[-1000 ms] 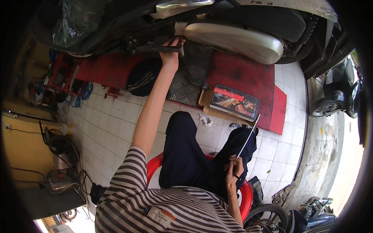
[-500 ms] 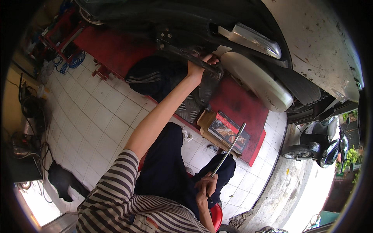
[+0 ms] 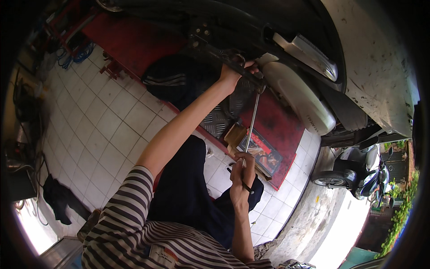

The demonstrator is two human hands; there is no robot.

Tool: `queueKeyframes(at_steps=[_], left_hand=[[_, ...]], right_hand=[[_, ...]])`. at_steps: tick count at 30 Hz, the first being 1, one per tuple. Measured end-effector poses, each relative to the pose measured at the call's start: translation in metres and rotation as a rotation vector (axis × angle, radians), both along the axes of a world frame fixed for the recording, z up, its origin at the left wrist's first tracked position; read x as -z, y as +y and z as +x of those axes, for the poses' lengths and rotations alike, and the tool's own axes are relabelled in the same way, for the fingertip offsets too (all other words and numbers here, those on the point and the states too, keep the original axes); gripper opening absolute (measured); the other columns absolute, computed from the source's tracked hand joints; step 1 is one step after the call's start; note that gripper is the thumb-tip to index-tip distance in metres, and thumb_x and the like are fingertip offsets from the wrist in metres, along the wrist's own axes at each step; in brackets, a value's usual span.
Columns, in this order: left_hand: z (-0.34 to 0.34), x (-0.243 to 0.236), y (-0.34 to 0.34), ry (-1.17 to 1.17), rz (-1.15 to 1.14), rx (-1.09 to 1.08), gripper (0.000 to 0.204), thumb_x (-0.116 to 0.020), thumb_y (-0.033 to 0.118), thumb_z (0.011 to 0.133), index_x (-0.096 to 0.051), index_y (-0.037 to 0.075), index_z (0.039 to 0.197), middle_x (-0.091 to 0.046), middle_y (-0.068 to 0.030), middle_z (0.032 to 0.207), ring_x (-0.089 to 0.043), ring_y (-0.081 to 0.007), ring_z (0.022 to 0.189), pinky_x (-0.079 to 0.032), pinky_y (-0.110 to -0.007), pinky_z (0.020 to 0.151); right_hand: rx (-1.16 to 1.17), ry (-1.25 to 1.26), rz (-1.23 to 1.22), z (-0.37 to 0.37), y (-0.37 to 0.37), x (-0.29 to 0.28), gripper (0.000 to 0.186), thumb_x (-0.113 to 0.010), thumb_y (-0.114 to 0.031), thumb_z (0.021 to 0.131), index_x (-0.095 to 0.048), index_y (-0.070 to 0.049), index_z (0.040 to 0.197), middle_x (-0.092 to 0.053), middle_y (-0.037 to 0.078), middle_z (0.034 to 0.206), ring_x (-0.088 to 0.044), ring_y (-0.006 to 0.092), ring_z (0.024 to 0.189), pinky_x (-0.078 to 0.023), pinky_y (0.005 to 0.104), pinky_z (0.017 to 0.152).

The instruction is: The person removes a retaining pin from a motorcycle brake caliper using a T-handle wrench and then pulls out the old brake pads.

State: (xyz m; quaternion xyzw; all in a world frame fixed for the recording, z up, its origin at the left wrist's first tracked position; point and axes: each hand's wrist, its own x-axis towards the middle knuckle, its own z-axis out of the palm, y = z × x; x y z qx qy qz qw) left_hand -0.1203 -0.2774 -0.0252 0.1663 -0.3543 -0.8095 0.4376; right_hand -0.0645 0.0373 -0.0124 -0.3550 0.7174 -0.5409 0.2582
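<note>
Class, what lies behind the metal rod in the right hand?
Behind the metal rod show the red platform and printed box. The right hand covers part of the brown cardboard; what lies directly behind the fingers cannot be seen.

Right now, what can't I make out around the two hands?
Head view: part of the left hand, hidden behind the dark bar; its grip is unclear.
Head view: the near end of the silver rod, covered by the right hand.
Head view: how the rod's tip meets the bar, too small.
Head view: the motorcycle beyond the upper edge, cut off.
</note>
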Motion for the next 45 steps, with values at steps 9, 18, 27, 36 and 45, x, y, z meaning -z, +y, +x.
queueKeyframes(at_steps=[9, 18, 27, 36, 45], left_hand=[[-0.016, 0.006, 0.002, 0.026, 0.206, -0.066, 0.016, -0.071, -0.002, 0.088, -0.069, -0.001, 0.104, -0.074, -0.0123, 0.098, -0.072, -0.0219, 0.084, -0.052, -0.031, 0.071], [-0.026, 0.025, -0.015, 0.094, 0.221, -0.078, 0.012, -0.072, -0.001, 0.089, -0.071, -0.003, 0.101, -0.073, -0.0117, 0.097, -0.069, -0.0187, 0.085, -0.056, -0.028, 0.076], [-0.012, 0.006, -0.005, -0.049, 0.132, -0.108, 0.015, -0.075, 0.001, 0.088, -0.071, -0.005, 0.101, -0.073, -0.0114, 0.097, -0.07, -0.0173, 0.082, -0.06, -0.028, 0.079], [-0.008, -0.002, 0.002, -0.086, 0.159, -0.11, 0.013, -0.076, 0.007, 0.086, -0.075, 0.005, 0.098, -0.076, -0.0055, 0.096, -0.064, -0.0111, 0.078, -0.05, -0.026, 0.066], [-0.009, 0.009, -0.008, -0.094, 0.18, -0.074, 0.014, -0.078, 0.01, 0.085, -0.076, 0.005, 0.097, -0.074, -0.0028, 0.093, -0.06, -0.0083, 0.074, -0.048, -0.025, 0.065]], right_hand=[[0.004, -0.035, -0.031, -0.003, 0.003, -0.005, 0.02, -0.047, -0.002, 0.102, -0.054, -0.006, 0.12, -0.055, 0.004, 0.085, -0.038, 0.007, 0.056, -0.03, 0.0264, 0.051], [-0.016, 0.112, -0.045, -0.011, -0.004, -0.027, 0.026, -0.047, 0.0, 0.102, -0.049, -0.007, 0.127, -0.059, 0.006, 0.101, -0.037, 0.0045, 0.061, -0.032, 0.0229, 0.054], [-0.103, 0.204, -0.089, -0.022, -0.012, -0.025, 0.029, -0.046, 0.004, 0.1, -0.043, -0.003, 0.128, -0.064, 0.014, 0.104, -0.055, 0.0163, 0.085, -0.044, 0.0293, 0.075], [-0.072, 0.319, -0.079, -0.014, -0.003, -0.011, 0.026, -0.046, 0.005, 0.1, -0.04, -0.003, 0.124, -0.066, 0.015, 0.104, -0.056, 0.019, 0.075, -0.045, 0.0331, 0.067], [-0.058, 0.325, -0.174, -0.016, -0.025, -0.023, 0.027, -0.047, 0.003, 0.101, -0.037, -0.002, 0.125, -0.063, 0.019, 0.105, -0.057, 0.0227, 0.081, -0.047, 0.0352, 0.075]])
